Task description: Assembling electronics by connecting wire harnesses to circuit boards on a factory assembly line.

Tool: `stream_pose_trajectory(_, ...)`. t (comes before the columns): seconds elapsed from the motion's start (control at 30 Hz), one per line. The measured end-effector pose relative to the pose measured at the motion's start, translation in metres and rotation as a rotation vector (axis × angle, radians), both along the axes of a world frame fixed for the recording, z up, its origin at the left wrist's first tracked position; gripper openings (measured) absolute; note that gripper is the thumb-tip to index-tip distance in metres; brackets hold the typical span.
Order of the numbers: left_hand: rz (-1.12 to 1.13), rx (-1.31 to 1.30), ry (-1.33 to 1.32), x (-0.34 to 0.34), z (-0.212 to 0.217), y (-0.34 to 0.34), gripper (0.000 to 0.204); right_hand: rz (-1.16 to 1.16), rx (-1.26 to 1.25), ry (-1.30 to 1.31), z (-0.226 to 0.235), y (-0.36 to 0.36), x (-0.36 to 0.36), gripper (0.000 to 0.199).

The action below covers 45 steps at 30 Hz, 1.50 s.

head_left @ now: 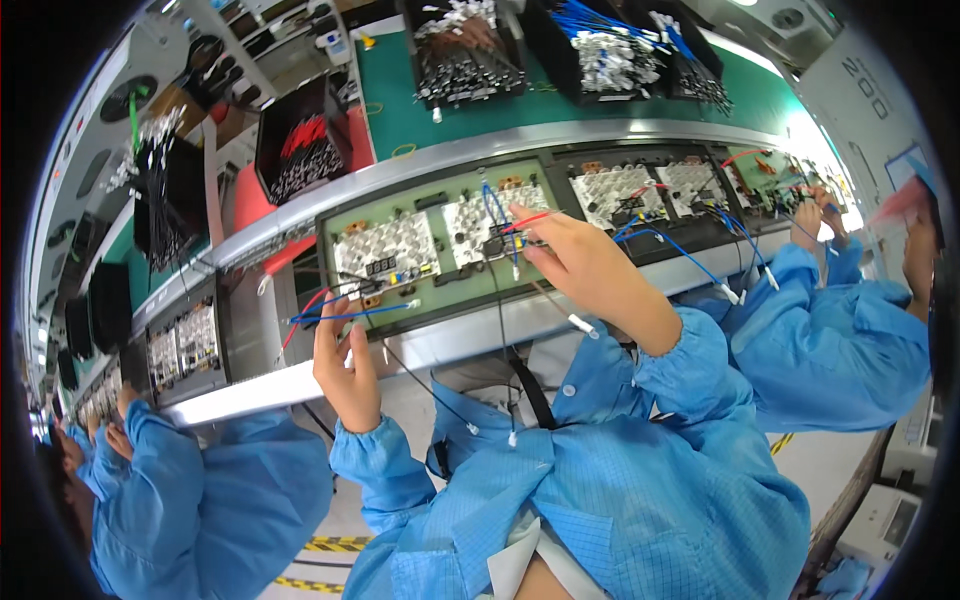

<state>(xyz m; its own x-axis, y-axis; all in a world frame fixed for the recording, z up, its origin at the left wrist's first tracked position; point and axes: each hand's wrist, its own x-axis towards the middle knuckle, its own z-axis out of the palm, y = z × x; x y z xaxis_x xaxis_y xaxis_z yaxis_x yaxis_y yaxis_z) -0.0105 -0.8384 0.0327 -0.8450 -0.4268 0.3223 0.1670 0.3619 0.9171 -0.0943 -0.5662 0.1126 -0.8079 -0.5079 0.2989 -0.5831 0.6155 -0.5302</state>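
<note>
A person in a blue cleanroom coat works at a factory assembly line, seen from a camera on their head looking down. In front of them, on a grey conveyor rail (470, 335), lies a green circuit board (435, 245) carrying 2 silver finned heat sinks (385, 250) and a small black display.

The left hand (345, 365) rises from the lower edge, fingers closed around a bundle of blue and red wires (340, 315) that run from the board's lower left corner toward its middle. The right hand (590, 270) reaches over the board's right end, its fingertips pinching a red wire (530, 220) at a black connector, just beside a blue wire standing up from the board. White-tipped loose leads hang below the rail near the right wrist.

To the right, a second circuit board (650, 190) with similar heat sinks sits on the same line, where a co-worker's hands (815, 210), sleeved in blue, touch wires at the far end. To the lower left, another co-worker's sleeve (170, 470) shows beside a third board. Behind the line, on a green mat (400, 110), black bins (465, 50) hold bundles of white-tipped black and blue cables.
</note>
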Motion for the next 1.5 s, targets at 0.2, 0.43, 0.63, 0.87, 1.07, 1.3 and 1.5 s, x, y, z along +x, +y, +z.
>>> stream_pose_trajectory(0.2, -0.010, -0.052, -0.026, 0.010, -0.006, -0.009, 0.041, -0.045, 0.125, 0.001, -0.007, -0.010, -0.003, 0.025)
stream_pose_trajectory(0.43, -0.030, 0.025, -0.042, 0.010, -0.010, -0.015, 0.037, -0.113, 0.288, 0.063, -0.015, -0.026, -0.013, 0.030)
stream_pose_trajectory(0.63, 0.048, -0.035, 0.008, 0.004, -0.012, -0.020, 0.032, 0.006, 0.363, 0.155, 0.006, -0.005, 0.008, 0.055)
stream_pose_trajectory(0.87, 0.054, -0.010, 0.101, 0.030, 0.016, -0.040, 0.024, 0.018, -0.106, 0.319, 0.157, 0.044, 0.030, 0.027)
stream_pose_trajectory(1.07, -0.324, -0.263, 0.206, 0.014, 0.117, -0.025, 0.014, -0.324, 0.326, 0.059, 0.231, 0.107, -0.186, 0.023)
stream_pose_trajectory(1.3, -0.873, -0.755, 0.104, -0.001, 0.208, 0.020, 0.037, -1.103, 1.239, -0.239, 0.143, 0.358, -0.363, 0.035)
stream_pose_trajectory(1.5, -0.713, -0.983, 0.000, -0.030, 0.242, 0.028, 0.030, -0.934, 0.822, -0.021, 0.073, 0.270, -0.339, 0.038)
